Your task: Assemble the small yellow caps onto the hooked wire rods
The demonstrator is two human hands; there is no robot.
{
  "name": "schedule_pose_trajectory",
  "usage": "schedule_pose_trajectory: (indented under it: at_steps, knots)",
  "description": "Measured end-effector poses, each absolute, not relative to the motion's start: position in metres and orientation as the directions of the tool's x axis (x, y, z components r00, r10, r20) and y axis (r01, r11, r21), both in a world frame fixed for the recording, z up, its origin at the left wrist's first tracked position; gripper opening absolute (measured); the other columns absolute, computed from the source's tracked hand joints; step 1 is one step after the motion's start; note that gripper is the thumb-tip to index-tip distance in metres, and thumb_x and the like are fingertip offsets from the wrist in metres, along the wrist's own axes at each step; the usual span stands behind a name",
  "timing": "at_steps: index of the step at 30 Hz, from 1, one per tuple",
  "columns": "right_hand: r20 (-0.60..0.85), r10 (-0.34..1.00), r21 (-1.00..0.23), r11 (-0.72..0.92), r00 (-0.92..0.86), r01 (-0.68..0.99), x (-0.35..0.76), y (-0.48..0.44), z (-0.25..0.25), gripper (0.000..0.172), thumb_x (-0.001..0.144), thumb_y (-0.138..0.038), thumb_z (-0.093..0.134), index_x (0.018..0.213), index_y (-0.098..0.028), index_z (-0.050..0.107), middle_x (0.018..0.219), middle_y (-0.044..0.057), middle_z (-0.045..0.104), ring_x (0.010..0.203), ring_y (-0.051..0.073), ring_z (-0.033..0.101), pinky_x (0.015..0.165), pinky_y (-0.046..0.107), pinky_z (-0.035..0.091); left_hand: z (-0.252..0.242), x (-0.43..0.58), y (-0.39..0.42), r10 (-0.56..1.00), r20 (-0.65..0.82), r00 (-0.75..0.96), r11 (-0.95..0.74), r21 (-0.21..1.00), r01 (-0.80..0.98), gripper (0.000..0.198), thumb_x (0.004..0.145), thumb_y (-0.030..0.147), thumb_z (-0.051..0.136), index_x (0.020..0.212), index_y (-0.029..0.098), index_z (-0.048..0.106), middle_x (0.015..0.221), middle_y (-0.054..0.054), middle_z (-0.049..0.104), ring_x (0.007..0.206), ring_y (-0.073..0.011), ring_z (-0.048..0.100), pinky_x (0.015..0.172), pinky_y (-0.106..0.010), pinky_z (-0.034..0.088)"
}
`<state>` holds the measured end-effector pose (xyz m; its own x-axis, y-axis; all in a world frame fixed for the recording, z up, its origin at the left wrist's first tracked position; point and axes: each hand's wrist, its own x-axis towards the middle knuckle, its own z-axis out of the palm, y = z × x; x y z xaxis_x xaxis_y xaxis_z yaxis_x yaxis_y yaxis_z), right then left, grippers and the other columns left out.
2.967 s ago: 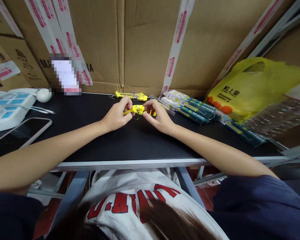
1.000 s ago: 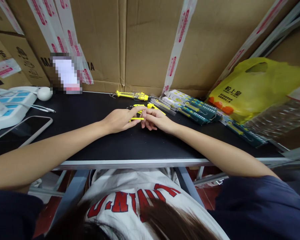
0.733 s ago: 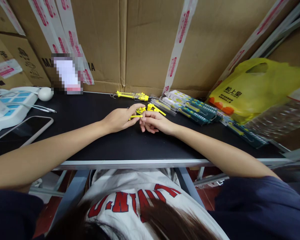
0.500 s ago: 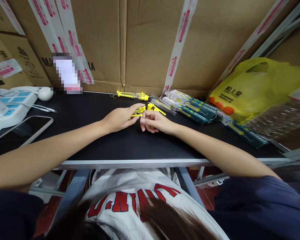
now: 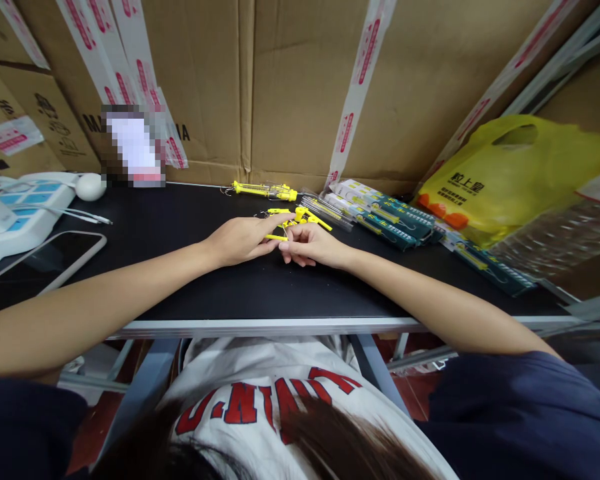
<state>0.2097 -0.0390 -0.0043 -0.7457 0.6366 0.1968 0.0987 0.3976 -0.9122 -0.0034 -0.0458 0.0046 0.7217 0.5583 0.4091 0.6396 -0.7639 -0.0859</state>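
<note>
My left hand (image 5: 240, 238) and my right hand (image 5: 310, 244) meet at the middle of the black table (image 5: 190, 280), both resting low on it. Between their fingertips is a small yellow plastic tool (image 5: 286, 223) with thin metal parts. My left fingers pinch a thin yellow piece of it. My right fingers are curled round its other end. A second yellow tool (image 5: 264, 191) lies farther back near the cardboard wall.
Dark green packaged tools (image 5: 390, 220) lie in a row to the right. A yellow plastic bag (image 5: 505, 173) sits at the far right. A white power strip (image 5: 20, 207) and a tablet (image 5: 45, 257) are at the left. Cardboard boxes (image 5: 280, 87) stand behind.
Both hands have come down from holding the yellow tool above the table to resting on it, and have since shifted only slightly round the tool.
</note>
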Motion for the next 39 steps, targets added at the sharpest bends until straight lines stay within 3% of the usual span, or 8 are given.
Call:
schedule_pose_trajectory:
  at_steps: [9, 18, 30, 39]
  knots:
    - [0.163, 0.647, -0.906, 0.397, -0.745, 0.147, 0.211, -0.038, -0.005, 0.043, 0.085, -0.051, 0.068, 0.069, -0.013, 0.055, 0.057, -0.002, 0.062, 0.036, 0.003, 0.045, 0.031, 0.014, 0.032, 0.008, 0.0, -0.053, 0.579, 0.374, 0.725, -0.726, -0.168, 0.667, 0.052, 0.099, 0.033, 0.047, 0.147, 0.017, 0.041, 0.105, -0.008, 0.075, 0.094, -0.0191, 0.072, 0.072, -0.023, 0.046]
    - [0.18, 0.643, -0.905, 0.406, -0.744, 0.132, 0.21, -0.038, -0.006, 0.043, 0.084, -0.051, 0.069, 0.068, -0.013, 0.055, 0.058, -0.002, 0.062, 0.038, 0.003, 0.047, 0.031, 0.013, 0.034, 0.008, 0.006, -0.059, 0.657, 0.335, 0.675, -0.633, -0.241, 0.736, 0.052, 0.099, 0.035, 0.042, 0.147, 0.015, 0.041, 0.098, -0.008, 0.076, 0.085, -0.0208, 0.073, 0.058, -0.023, 0.042]
    - [0.192, 0.635, -0.911, 0.399, -0.748, 0.105, 0.209, -0.035, -0.009, 0.044, 0.082, -0.051, 0.071, 0.067, -0.014, 0.054, 0.063, 0.0, 0.065, 0.04, 0.003, 0.05, 0.03, 0.013, 0.034, 0.008, 0.009, -0.061, 0.683, 0.288, 0.671, -0.61, -0.28, 0.742, 0.05, 0.099, 0.034, 0.039, 0.145, 0.014, 0.042, 0.086, -0.008, 0.076, 0.074, -0.0205, 0.073, 0.056, -0.022, 0.042]
    - [0.188, 0.654, -0.925, 0.37, -0.733, 0.092, 0.207, -0.038, -0.007, 0.044, 0.083, -0.054, 0.068, 0.071, -0.014, 0.054, 0.063, 0.0, 0.065, 0.041, 0.004, 0.051, 0.029, 0.013, 0.035, 0.008, 0.009, -0.059, 0.664, 0.324, 0.674, -0.614, -0.279, 0.738, 0.052, 0.098, 0.031, 0.041, 0.147, 0.013, 0.041, 0.09, -0.009, 0.076, 0.076, -0.0201, 0.073, 0.056, -0.021, 0.042]
